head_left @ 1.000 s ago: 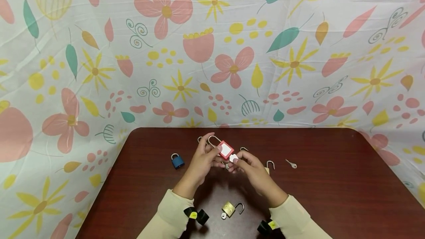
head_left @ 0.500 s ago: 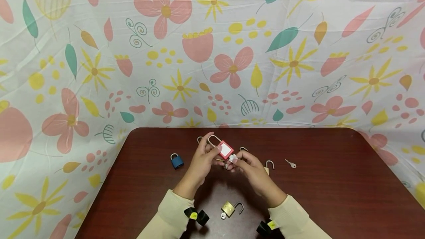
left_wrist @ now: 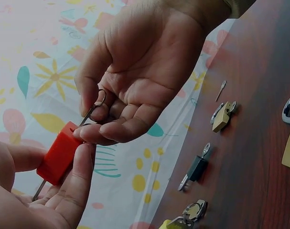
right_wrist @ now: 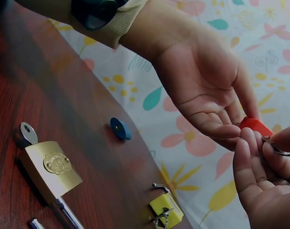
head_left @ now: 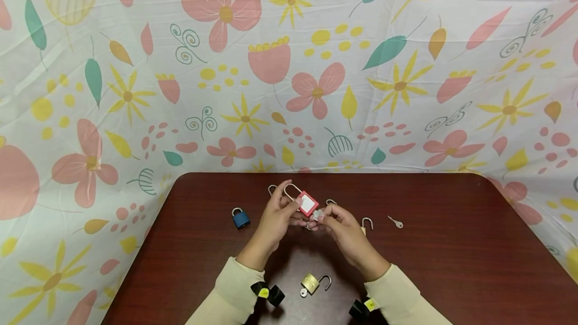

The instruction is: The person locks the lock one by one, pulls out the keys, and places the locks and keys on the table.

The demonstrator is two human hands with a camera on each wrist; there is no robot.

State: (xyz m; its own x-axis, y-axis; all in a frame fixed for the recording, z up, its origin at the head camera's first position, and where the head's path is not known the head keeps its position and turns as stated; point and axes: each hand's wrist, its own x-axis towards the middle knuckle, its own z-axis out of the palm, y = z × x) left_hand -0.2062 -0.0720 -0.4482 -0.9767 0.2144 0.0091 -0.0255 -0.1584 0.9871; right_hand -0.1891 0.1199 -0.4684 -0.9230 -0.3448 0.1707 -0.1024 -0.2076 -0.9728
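Note:
My left hand holds a red padlock with a white label, raised over the table. Its long steel shackle points up and away. My right hand pinches the head of a key at the underside of the lock. From the left wrist view, the key stands at the end of the red body, with a wire ring through its head. Fingers of both hands meet around that end. The right wrist view shows little of the red padlock, as fingers cover the rest.
A blue padlock lies left of the hands, and a loose key lies to the right. Nearest me is a brass padlock with its shackle swung out and a key in it. Other locks include a black one and a yellow one.
The key's head has turned slightly, from a bright white face to a greyer one. Both hands and the red padlock stay nearly in place.

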